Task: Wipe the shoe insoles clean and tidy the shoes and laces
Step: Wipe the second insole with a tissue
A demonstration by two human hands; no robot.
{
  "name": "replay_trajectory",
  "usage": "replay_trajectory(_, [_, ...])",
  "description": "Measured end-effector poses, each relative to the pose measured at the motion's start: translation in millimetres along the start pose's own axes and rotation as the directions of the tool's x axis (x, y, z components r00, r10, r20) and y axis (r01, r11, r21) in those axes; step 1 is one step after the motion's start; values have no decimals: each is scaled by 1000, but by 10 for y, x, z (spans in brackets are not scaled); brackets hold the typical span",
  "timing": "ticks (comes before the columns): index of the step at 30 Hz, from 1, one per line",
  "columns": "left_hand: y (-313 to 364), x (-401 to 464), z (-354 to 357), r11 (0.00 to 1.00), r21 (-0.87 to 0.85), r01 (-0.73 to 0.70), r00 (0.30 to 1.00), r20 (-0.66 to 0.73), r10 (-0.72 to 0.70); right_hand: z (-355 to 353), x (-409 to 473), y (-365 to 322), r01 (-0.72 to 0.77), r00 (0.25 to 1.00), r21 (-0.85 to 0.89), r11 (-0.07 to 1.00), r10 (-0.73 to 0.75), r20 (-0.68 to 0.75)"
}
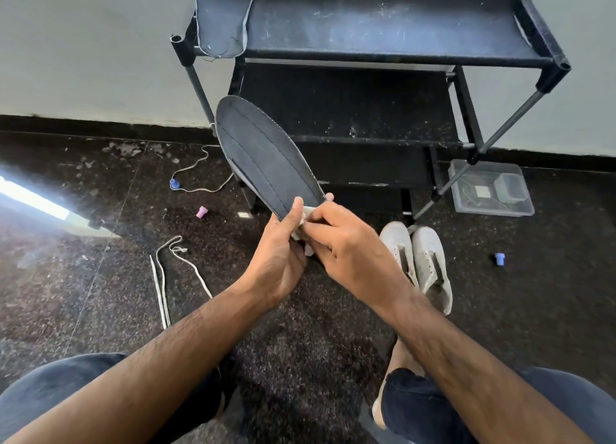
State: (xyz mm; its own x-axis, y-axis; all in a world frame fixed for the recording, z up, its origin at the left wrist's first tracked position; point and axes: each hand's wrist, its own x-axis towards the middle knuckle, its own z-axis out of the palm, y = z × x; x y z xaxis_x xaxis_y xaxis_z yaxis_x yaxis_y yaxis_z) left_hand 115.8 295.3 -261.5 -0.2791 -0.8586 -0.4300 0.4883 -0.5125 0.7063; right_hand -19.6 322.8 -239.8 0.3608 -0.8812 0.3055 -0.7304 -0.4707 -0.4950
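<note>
Currently, reading from the left, two loose off-white shoelaces lie on the dark speckled floor point(300, 327): one flat lace point(163, 277) near the left knee, one thinner lace point(200, 173) further back by the wall. At centre, the left hand point(278, 260) grips the heel end of the dark grey stitched fabric insole point(263, 157), thumb on its upper face, blade pointing up and away. Just to the right, the right hand point(346, 240) pinches a small white cloth wad point(305, 225) against the same heel end; its fingers point(320, 215) are curled round the cloth. A second dark insole point(221, 17) rests on the top tier of the black fabric shoe rack point(383, 24). The pair of white canvas shoes point(416, 260) stands side by side on the floor, right of the hands.

Procedure, as judged:
- Keep the left grip firm at the heel so the insole does not flex.
- Draw the cloth from heel to toe in straight, overlapping strokes along the stitch lines.
- Refold the cloth to a clean face when soiled.
- Shift the grip to wipe the covered heel area.
</note>
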Motion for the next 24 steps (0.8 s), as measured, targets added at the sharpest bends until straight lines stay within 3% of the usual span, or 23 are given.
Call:
replay_trajectory(3, [4, 7, 12, 998, -69, 7, 1000, -13, -8, -68, 15, 108, -16, 1000, -80, 997, 15, -10])
replay_trajectory(6, [31, 11, 16, 993, -117, -4, 1000, -26, 1, -185, 27, 365, -177, 981, -126, 976, 164, -108])
replay_trajectory(10, [35, 8, 22, 993, -120, 5, 999, -33, -9, -357, 1, 294, -232, 927, 25, 972, 229, -298])
replay_trajectory(12, [39, 0, 33, 992, -125, 10, 1000, -17, -12, -309, -11, 118, -108, 969, 60, 992, 118, -217])
replay_trajectory(15, [50, -15, 43, 995, -98, 26, 1000, 14, -25, -84, -37, 27, 23, 999, -23, 999, -24, -33])
replay_trajectory(17, [55, 0, 26, 994, -103, 22, 1000, 23, -19, -41, -14, 134, 10, 998, -55, 998, -13, -64])
replay_trajectory(22, [57, 15, 24, 992, -121, 30, 999, 27, -27, -236, 4, 424, -221, 958, -66, 973, 204, -203])
replay_trajectory(24, [71, 27, 32, 990, -137, 21, 1000, 10, -20, -318, -10, 367, -214, 937, -18, 977, 200, -287])
